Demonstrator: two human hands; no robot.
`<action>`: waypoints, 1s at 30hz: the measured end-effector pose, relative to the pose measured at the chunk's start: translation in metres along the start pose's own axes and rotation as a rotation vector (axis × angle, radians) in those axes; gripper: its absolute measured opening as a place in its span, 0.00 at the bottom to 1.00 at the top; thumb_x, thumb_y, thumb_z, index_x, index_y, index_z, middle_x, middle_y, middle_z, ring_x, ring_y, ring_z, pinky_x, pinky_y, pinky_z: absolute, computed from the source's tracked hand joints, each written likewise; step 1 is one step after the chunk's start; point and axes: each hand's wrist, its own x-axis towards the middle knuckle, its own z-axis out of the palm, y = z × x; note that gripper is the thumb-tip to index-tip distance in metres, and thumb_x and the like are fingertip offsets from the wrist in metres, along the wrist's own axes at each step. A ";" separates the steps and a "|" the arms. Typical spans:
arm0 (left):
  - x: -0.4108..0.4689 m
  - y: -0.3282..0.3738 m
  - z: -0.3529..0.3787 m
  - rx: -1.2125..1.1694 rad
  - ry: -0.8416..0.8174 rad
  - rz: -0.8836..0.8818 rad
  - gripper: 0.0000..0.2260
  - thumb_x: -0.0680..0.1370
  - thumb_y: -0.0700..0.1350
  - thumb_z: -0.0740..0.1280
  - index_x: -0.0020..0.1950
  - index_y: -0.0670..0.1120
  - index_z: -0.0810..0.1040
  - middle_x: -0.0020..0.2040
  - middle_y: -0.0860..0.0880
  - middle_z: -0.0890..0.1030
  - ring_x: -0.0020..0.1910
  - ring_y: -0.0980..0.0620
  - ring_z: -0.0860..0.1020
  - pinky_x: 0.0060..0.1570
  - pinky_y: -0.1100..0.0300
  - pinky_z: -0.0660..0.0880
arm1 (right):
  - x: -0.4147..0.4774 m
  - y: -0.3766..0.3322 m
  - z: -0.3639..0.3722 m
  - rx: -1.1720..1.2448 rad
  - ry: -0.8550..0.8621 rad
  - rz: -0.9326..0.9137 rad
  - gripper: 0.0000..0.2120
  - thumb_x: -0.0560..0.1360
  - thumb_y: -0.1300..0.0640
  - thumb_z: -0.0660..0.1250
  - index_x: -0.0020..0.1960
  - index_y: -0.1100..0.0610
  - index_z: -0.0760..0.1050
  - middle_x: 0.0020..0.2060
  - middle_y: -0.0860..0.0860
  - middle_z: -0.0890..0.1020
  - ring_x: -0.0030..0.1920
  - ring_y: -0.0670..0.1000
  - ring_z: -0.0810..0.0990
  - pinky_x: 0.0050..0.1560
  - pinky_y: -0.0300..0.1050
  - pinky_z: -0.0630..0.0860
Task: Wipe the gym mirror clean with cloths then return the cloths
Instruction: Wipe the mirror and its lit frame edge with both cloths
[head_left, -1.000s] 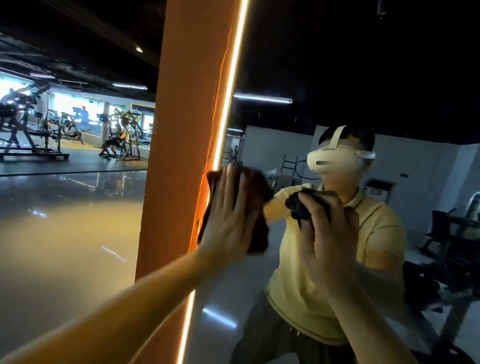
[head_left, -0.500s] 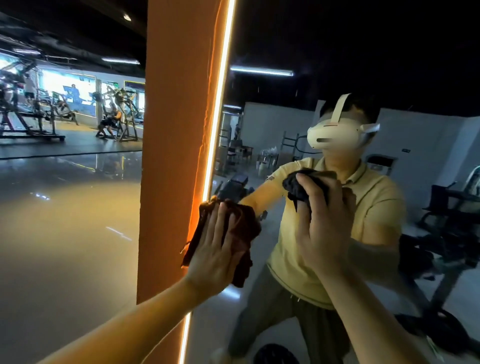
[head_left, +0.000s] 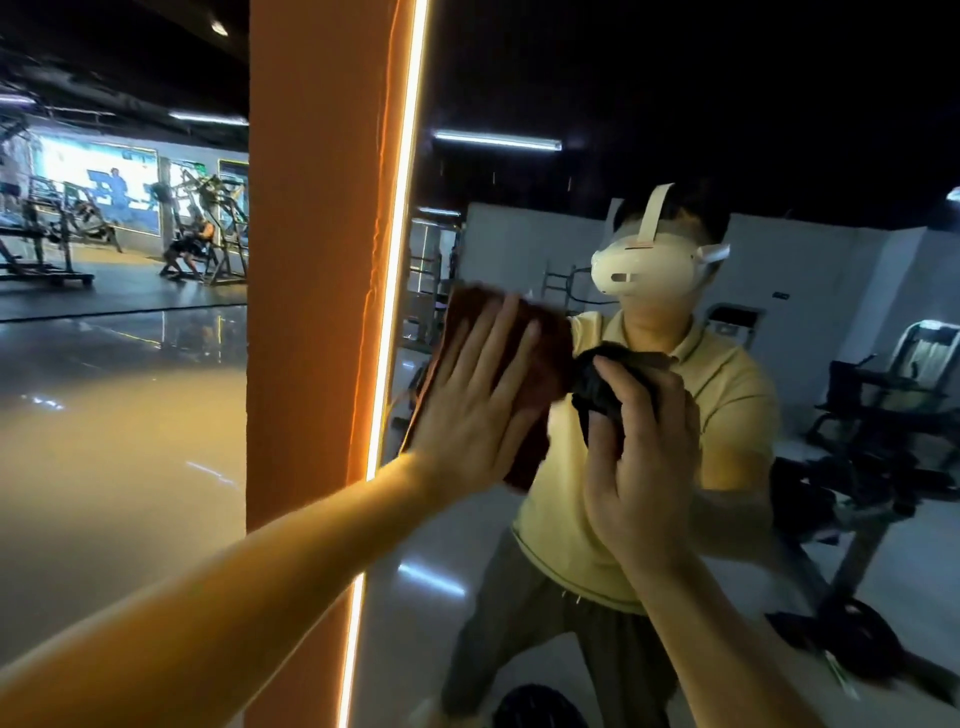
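Note:
The gym mirror (head_left: 779, 130) fills the right part of the view, and I see myself reflected in it. My left hand (head_left: 478, 400) lies flat with straight fingers on a brown cloth (head_left: 550, 353), pressing it against the glass near the mirror's lit left edge. My right hand (head_left: 639, 452) grips a bunched dark cloth (head_left: 597, 384) and holds it on the glass right beside the brown one. The two cloths nearly touch. Much of each cloth is hidden behind my hands.
An orange pillar (head_left: 311, 260) with a glowing light strip (head_left: 400, 234) borders the mirror on the left. Beyond it lies a shiny floor (head_left: 114, 415) and weight machines (head_left: 202, 244) far back. Reflected gym equipment shows at the right.
My left hand slid the brown cloth down along the lit edge, then back up and rightward, close to the dark cloth. My right hand stayed on the glass with its cloth.

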 end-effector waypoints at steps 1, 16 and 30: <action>-0.039 0.000 0.004 0.019 -0.050 0.016 0.30 0.88 0.56 0.51 0.86 0.44 0.48 0.86 0.39 0.48 0.85 0.37 0.50 0.83 0.40 0.48 | -0.003 0.000 0.003 -0.009 -0.006 -0.007 0.20 0.81 0.61 0.62 0.72 0.54 0.70 0.66 0.54 0.73 0.62 0.56 0.76 0.61 0.46 0.71; 0.075 -0.014 -0.022 0.043 0.156 -0.278 0.33 0.86 0.57 0.54 0.84 0.38 0.55 0.84 0.35 0.52 0.85 0.37 0.50 0.83 0.41 0.47 | -0.022 -0.001 0.001 0.032 -0.105 -0.012 0.18 0.83 0.55 0.58 0.73 0.52 0.69 0.65 0.54 0.74 0.62 0.57 0.78 0.56 0.61 0.77; -0.142 -0.008 -0.021 0.173 -0.265 -0.029 0.29 0.89 0.53 0.50 0.86 0.40 0.48 0.85 0.34 0.50 0.84 0.34 0.51 0.78 0.32 0.58 | -0.035 -0.004 0.001 0.017 -0.158 -0.041 0.17 0.82 0.57 0.61 0.71 0.52 0.71 0.64 0.53 0.75 0.62 0.58 0.78 0.58 0.61 0.75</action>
